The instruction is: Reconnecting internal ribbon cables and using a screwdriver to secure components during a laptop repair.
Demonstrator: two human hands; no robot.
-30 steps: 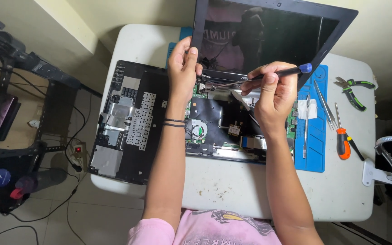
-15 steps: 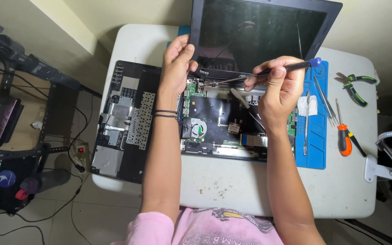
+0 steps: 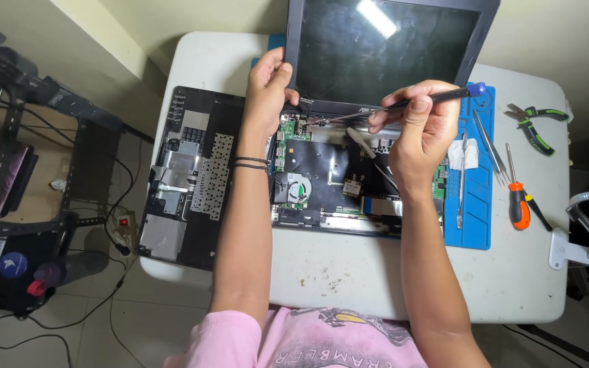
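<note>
- Left hand (image 3: 267,88) grasps the lower-left corner of the black upright laptop screen (image 3: 386,48).
- Right hand (image 3: 420,126) clenches a slim black blue-capped screwdriver (image 3: 438,97), tip at the hinge above the opened black laptop base (image 3: 335,177) on the white table (image 3: 349,272).

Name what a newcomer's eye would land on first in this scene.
The opened laptop at the white table's centre, circuit board and fan bare, screen upright. The right hand holds a blue-tipped screwdriver at the hinge; the left hand grips the screen's corner. The removed keyboard cover lies left.
</note>
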